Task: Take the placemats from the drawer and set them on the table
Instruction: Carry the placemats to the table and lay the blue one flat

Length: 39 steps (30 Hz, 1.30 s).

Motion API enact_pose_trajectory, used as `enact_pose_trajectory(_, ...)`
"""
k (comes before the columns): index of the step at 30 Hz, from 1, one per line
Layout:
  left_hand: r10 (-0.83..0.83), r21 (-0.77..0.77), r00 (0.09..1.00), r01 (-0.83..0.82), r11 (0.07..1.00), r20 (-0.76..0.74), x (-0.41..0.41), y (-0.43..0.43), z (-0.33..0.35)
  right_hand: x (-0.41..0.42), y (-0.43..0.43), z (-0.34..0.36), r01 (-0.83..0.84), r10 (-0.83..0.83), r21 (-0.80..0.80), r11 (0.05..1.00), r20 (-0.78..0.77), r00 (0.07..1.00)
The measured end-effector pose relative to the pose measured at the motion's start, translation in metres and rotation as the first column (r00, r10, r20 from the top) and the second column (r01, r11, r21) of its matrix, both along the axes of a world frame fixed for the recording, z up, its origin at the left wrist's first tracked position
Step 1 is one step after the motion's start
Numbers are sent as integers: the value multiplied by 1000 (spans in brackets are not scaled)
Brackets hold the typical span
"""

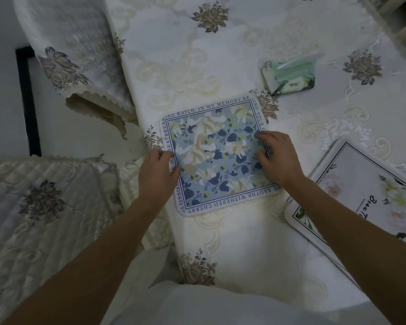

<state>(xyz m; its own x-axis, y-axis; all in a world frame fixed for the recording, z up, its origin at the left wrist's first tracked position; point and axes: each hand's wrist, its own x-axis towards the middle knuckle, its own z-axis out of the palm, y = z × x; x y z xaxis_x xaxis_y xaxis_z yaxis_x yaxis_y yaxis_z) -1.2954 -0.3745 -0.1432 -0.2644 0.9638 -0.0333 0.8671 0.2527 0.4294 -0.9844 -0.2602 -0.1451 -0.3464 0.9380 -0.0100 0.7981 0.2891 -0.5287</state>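
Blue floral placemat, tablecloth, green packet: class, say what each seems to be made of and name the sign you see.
Blue floral placemat: probably printed fabric or a soft mat, matte; it lies flat with a thick pale rim.
Tablecloth: woven cloth with a slight sheen; embroidered flowers, draped folds at the edge.
Green packet: thin glossy plastic film; crinkled, with highlights.

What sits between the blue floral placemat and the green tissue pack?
Only tablecloth with an embroidered flower. The head view shows the blue floral placemat and the green tissue pack lying apart.
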Motion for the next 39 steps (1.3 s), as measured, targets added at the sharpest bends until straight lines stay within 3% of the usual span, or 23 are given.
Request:
enact_pose_trajectory(6, -77, -7, 992, 77, 997, -101, -7, 29, -8, -52, 21, 4, -238, 239, -21, 971, 97, 966)
enact_pose_trajectory(13, -310, -8, 943, 312, 950, -120, -7, 84, -12, -123, 51, 0, -397, 399, -51, 917, 164, 902)
enact_pose_trajectory(18, -302, -121, 947, 289, 950, -108, -11, 111, -17, -145, 65, -4, -387, 394, -74, 919, 184, 901)
enact_pose_trajectory(25, -243, 8, 955, 248, 969, -171, -19, 98, -19, -144, 59, -8, -428, 426, -30, 903, 187, 885)
enact_pose_trajectory(34, -248, -13, 952, 249, 968, -181, 4, 93, -25, -127, 62, -12, -397, 383, 16, 918, 231, 895)
enact_pose_trajectory(39, -154, -6, 973, 155, 988, -173, 1, 82, -26, -107, 69, -12, -311, 294, 23, 950, 268, 917)
